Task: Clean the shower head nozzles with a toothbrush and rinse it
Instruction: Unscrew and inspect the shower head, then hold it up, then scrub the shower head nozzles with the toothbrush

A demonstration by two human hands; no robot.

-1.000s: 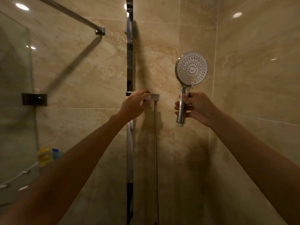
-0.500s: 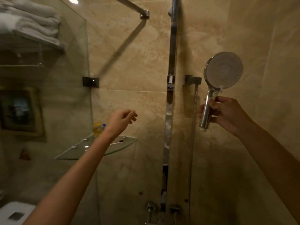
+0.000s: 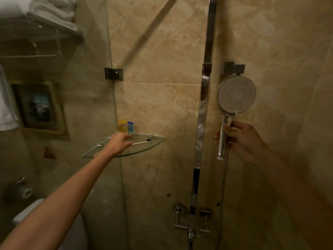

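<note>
— Two hands, both busy. The right hand has its fingers curled round the chrome handle of the shower head, off its wall bracket; it stands upright with the nozzle face turned toward us.

— And the hose?

— The hose drops from the bottom of the handle down toward the taps.

— Where's the toothbrush?

— The toothbrush lies flat on the glass corner shelf, dark bristles pointing right. The left hand is over its handle end, fingers bent down toward it; whether they have actually closed on it, I cannot tell.

— Anything else on that shelf?

— Small yellow and blue bottles at the back, by the wall. Beyond the glass panel there are folded towels on a rack up high.
</note>
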